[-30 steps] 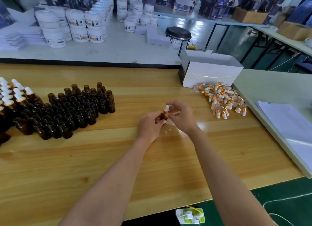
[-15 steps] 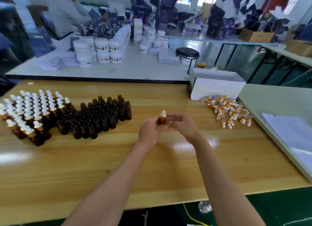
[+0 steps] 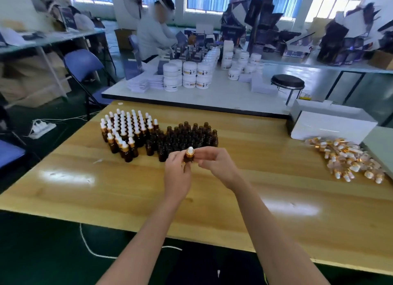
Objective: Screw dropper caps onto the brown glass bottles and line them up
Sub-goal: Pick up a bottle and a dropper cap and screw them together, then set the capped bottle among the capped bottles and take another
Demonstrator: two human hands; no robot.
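Above the wooden table (image 3: 131, 191) my left hand (image 3: 177, 174) grips a small brown glass bottle (image 3: 188, 158). A dropper cap (image 3: 190, 151) with a white bulb and gold collar sits on its neck, and my right hand (image 3: 214, 163) has its fingertips at the cap. Behind the hands stands a block of uncapped brown bottles (image 3: 185, 135). To its left, capped bottles (image 3: 125, 129) stand in rows. A loose pile of dropper caps (image 3: 348, 159) lies at the right of the table.
A white box (image 3: 331, 123) stands at the table's back right, near the cap pile. Behind is a white table (image 3: 212, 95) with white jars (image 3: 189, 74) and a black stool (image 3: 287, 81). A person (image 3: 155, 31) sits working at the far side. A blue chair (image 3: 83, 65) is at left.
The camera has tilted up and swung left, so the bottle groups now sit nearer the centre and the room shows. Both hands stay together on the same bottle and cap.
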